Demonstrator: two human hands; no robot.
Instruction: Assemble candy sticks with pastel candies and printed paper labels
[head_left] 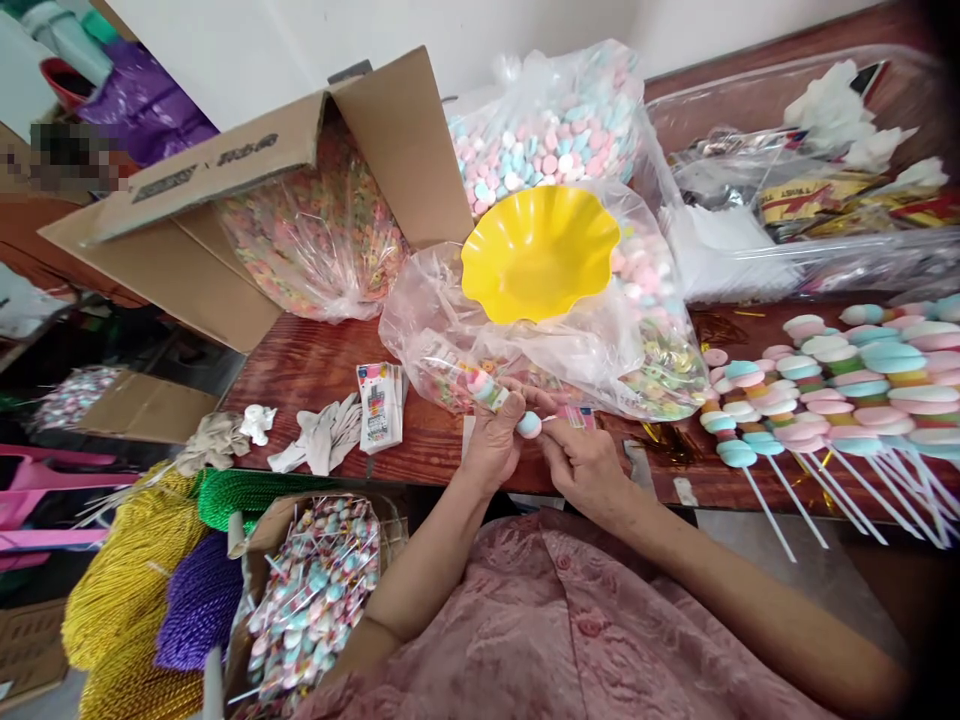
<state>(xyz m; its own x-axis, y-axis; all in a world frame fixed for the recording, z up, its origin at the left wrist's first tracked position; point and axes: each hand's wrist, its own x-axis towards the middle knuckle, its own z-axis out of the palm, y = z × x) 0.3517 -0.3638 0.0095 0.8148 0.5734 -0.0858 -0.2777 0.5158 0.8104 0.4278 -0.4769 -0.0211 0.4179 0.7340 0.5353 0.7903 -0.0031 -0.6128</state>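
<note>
My left hand (491, 445) is closed around a marshmallow skewer (529, 426). Its pink and blue pieces show above and below the thumb, with a printed card or wrapper partly hidden among the fingers. Just to the right, my right hand (589, 465) pinches the skewer's white stick end below the lowest piece; the fingertips are partly hidden. Beyond both hands sits a yellow wavy-rimmed bowl (538, 255) on open plastic bags (442, 300) of small candies. A stack of printed cards (381, 408) lies to the left on the table.
Many marshmallow skewers (832, 400) lie at the right, sticks over the table edge. A clear bin (810, 250) stands behind them. At back left is a cardboard box (405, 130) with bagged candy. Gloves (322, 435) lie front left, above a box of wrapped skewers (315, 580) and twist-tie bundles (127, 580).
</note>
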